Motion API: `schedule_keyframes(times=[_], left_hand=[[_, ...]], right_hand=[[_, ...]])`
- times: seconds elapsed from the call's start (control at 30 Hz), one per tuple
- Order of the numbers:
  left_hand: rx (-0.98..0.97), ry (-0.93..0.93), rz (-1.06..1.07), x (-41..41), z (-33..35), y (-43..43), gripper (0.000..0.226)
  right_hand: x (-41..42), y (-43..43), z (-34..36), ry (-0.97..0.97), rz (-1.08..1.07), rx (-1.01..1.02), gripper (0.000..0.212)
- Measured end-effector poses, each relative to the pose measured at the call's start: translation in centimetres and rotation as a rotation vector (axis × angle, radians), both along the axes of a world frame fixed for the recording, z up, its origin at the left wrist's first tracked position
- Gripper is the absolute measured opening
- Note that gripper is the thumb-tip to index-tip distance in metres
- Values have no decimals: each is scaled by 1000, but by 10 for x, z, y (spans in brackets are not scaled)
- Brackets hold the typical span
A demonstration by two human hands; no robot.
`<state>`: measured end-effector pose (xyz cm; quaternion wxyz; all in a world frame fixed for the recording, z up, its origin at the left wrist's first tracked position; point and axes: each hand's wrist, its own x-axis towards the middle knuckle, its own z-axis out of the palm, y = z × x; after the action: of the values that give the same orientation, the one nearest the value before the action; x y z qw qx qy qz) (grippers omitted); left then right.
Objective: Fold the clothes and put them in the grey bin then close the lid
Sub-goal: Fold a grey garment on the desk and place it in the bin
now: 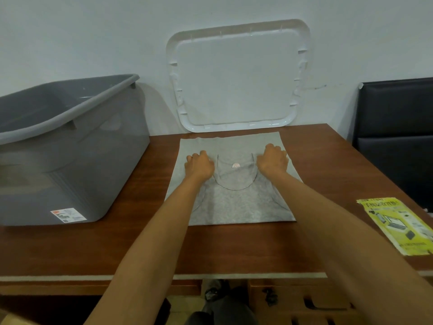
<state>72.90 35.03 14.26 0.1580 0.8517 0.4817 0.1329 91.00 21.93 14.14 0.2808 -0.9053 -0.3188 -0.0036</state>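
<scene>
A grey sleeveless top [234,202] lies on the brown table, folded over itself so that its neckline and small label face up. My left hand [199,165] grips the left shoulder strap with curled fingers. My right hand [273,160] grips the right shoulder strap the same way. The open grey bin [98,160] stands on the table to the left of the top. Its white lid [236,76] leans upright against the wall behind the top.
A yellow printed leaflet [398,224] lies near the table's right edge. A dark padded chair back [396,127] stands to the right of the table [140,242]. A strip of grey cloth [234,276] runs along the table's front edge.
</scene>
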Motion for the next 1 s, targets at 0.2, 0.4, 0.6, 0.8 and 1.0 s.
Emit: schedule_keyframes(times=[0.2,0.4,0.6,0.8,1.0], left_hand=[[-2,-50,48,2,-8,21,31],[-132,-318,97,2,-4,27,19],[4,-277,170,-5,-10,23,38],[299,-123,-108,12,-9,-7,38],[106,196,-251,26,-33,-51,59]], right_hand=[[18,21,-8,-33,-16,-62,34],[26,26,-10,-77,7,3,21],[23,24,-9,-168,-32,19,25],[3,18,-10,-427,165,-23,27],[-53,10,-22,-153,130,-270,54]])
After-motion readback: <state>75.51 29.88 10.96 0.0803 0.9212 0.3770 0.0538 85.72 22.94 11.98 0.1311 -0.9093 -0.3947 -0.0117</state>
